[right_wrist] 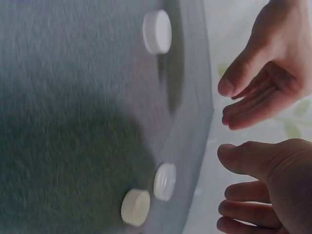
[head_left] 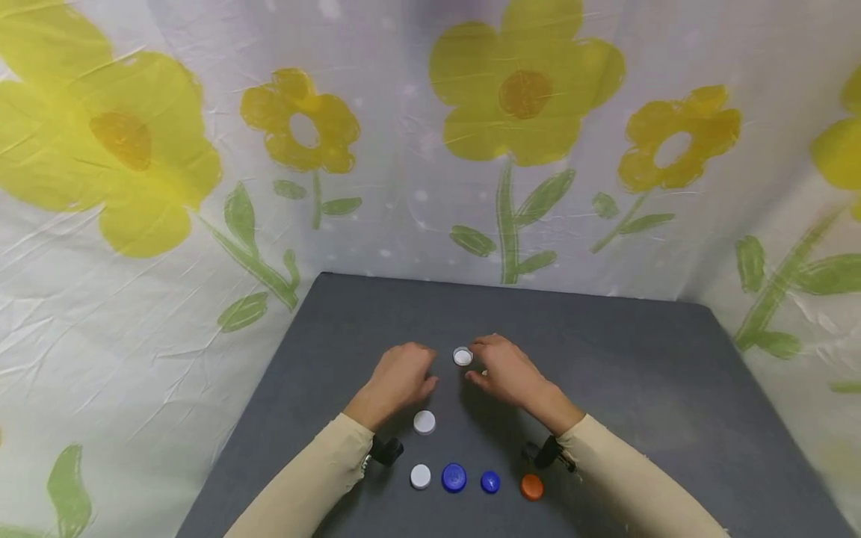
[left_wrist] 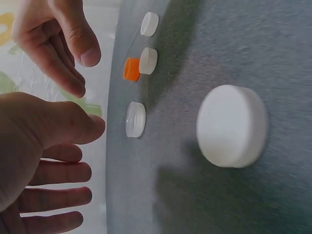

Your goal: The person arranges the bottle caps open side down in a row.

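My left hand hovers over the dark table with its fingers loosely extended, holding nothing. Facing it, my right hand also hangs above the surface, relaxed and holding nothing. Between them lies a clear-rimmed whitish bottle cap, closest to the right fingertips but apart from them. A cream cap sits beside it, mostly covered by the right hand in the head view. Nearer the left wrist is a larger white cap. In the left wrist view, an orange cap shows behind the cream one.
Along the near side runs a row of caps: white, larger blue, small blue and orange. The grey table meets a flower-printed curtain at the back and sides.
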`<state>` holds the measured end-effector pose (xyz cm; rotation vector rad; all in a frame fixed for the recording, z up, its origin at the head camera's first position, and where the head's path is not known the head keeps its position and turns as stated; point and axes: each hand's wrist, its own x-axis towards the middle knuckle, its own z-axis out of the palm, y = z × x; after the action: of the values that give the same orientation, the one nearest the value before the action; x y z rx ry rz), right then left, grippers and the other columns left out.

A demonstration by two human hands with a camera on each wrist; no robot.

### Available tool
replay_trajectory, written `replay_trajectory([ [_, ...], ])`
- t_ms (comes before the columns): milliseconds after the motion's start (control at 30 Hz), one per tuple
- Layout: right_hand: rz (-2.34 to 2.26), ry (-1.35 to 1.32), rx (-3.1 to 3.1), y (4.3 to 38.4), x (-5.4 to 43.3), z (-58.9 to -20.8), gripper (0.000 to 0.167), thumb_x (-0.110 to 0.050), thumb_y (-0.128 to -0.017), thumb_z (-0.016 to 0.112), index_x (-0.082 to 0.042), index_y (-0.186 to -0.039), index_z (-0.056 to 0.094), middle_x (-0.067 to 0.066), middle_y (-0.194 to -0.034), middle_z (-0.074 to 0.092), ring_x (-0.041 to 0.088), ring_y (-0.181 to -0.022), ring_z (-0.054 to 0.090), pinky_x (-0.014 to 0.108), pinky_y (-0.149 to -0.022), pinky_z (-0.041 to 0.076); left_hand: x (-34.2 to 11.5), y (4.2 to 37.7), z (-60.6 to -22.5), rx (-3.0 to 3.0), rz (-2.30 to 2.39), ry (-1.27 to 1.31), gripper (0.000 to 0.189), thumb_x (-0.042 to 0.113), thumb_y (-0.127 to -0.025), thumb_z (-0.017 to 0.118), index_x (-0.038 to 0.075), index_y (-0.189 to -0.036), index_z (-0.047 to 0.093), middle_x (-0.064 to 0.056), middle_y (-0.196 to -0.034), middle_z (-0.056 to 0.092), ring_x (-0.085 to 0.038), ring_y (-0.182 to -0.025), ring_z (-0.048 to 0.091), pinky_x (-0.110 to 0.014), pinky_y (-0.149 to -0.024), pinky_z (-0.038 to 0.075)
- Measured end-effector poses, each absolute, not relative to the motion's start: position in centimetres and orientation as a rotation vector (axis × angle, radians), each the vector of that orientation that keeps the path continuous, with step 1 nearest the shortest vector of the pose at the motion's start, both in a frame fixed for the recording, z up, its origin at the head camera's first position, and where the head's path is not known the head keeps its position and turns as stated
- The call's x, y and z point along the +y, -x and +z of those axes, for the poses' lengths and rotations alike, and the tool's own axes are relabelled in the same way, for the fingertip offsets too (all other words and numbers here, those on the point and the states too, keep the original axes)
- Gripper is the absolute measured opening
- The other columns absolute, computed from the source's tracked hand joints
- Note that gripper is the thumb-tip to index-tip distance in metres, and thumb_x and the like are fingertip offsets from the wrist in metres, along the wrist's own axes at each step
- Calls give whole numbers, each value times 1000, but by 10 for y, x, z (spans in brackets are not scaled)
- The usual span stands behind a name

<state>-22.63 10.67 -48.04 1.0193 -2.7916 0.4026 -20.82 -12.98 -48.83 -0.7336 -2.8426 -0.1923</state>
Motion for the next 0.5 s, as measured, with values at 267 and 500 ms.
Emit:
replay_trajectory([
  [267,417,-984,-2820,243,111,-483,41,-15,-91,90,9,-120,75,25,-128,75,42,-123,72,58,-116,50,-106,238,-486,-2926,-179,706,22,29,-92,88,11,-93,76,-7,-89,79,-28,-81,77,-48,-69,63],
  [500,456,-979,-2862,259,111,-496,34,-15,-91,89,7,-116,77,24,-125,76,43,-119,72,58,-109,54,-93,256,-500,-2993,-195,667,24,30,-91,89,10,-99,78,-10,-98,80,-32,-92,79,-52,-75,64],
])
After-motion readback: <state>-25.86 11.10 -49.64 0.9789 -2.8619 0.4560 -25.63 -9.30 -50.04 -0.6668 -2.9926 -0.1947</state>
